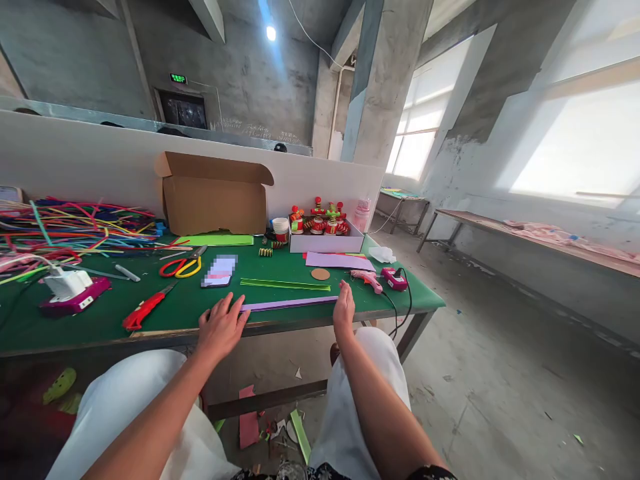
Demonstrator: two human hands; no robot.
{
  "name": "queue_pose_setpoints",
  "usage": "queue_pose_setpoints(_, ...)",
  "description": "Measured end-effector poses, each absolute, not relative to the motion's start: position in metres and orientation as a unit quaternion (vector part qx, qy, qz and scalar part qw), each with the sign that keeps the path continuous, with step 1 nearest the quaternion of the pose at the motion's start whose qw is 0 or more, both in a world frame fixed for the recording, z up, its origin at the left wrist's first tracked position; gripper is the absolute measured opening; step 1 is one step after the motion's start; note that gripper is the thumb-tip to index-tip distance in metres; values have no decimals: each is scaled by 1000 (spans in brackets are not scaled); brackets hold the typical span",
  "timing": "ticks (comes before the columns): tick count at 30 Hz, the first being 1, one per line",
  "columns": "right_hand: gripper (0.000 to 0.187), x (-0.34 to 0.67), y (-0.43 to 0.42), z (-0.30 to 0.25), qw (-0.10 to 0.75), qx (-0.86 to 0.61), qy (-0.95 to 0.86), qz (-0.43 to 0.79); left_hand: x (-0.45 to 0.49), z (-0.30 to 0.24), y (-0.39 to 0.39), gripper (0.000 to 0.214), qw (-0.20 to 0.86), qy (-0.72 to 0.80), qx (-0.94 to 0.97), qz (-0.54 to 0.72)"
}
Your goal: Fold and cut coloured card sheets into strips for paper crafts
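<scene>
A narrow purple paper strip (290,304) lies along the front edge of the green table. At its left end is my left hand (223,325), palm down with the fingers spread, the fingertips touching the strip. My right hand (344,308) is turned on its side at the other end, its fingers pressed together on the strip; the thumb's grip is partly hidden. Just behind lies a folded green paper strip (285,285). A round brown disc (321,274) and purple paper sheets (340,261) are farther back.
Red-handled scissors (183,267), a red utility knife (145,310) and a phone (219,272) lie left. A pink glue gun (367,280) with its cord is right. Behind stand a cardboard box (215,200), a white tray (325,243) of figures and piled pipe cleaners (75,227).
</scene>
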State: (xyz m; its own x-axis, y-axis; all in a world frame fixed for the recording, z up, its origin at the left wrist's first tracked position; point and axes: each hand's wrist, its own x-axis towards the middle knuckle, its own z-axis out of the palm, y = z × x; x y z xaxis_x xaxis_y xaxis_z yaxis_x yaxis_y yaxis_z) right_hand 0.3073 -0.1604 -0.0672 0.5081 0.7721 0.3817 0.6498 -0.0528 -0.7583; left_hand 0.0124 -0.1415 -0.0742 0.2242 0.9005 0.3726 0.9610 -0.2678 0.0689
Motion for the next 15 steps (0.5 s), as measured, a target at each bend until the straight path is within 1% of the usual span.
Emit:
queue_pose_setpoints(9, 74, 305, -190, -71, 513, -681, -517, 86, 22, -75, -149, 58, 101, -596, -767, -215)
queue_pose_setpoints(12, 75, 317, -217, -87, 573, -645, -493, 113, 23, -67, -149, 60, 96, -583, -770, -240)
queue_pose_setpoints(15, 76, 333, -263, -130, 635, -634, -424, 122, 7, -62, -170, 57, 91, -547, -784, -280)
